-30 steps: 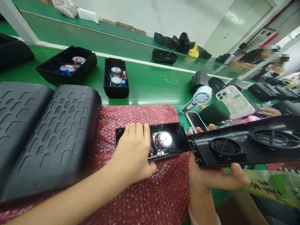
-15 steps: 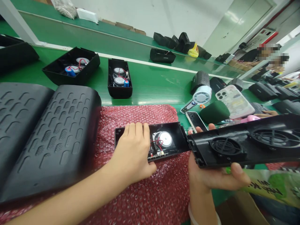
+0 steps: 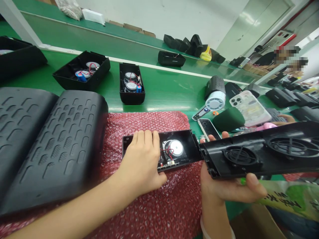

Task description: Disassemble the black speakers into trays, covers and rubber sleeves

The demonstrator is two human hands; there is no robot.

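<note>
My left hand (image 3: pixel 143 159) is closed over the left part of an open black speaker housing (image 3: pixel 190 146), which lies on red bubble wrap. A round silver driver (image 3: pixel 176 148), red wires and the edge of a circuit board show inside it; the part under my palm is hidden. From below, my right hand (image 3: pixel 231 187) grips a black speaker shell (image 3: pixel 261 156), inner side up, with two round cross-braced openings. The shell is held raised to the right, its left end meeting the right end of the housing.
Large black ribbed cases (image 3: pixel 64 132) stand at left. Open housings (image 3: pixel 131 84) with drivers and blue cylinders sit on the green belt (image 3: pixel 169 89). A handheld fan (image 3: pixel 214 101), phone (image 3: pixel 209 128) and dark green cylinder (image 3: pixel 229 119) lie behind the shell. Other people are at far right.
The open housings on the near green belt have shifted slightly right, while the black speaker on the farther surface has moved slightly left. Both my hands and their parts stay practically still.
</note>
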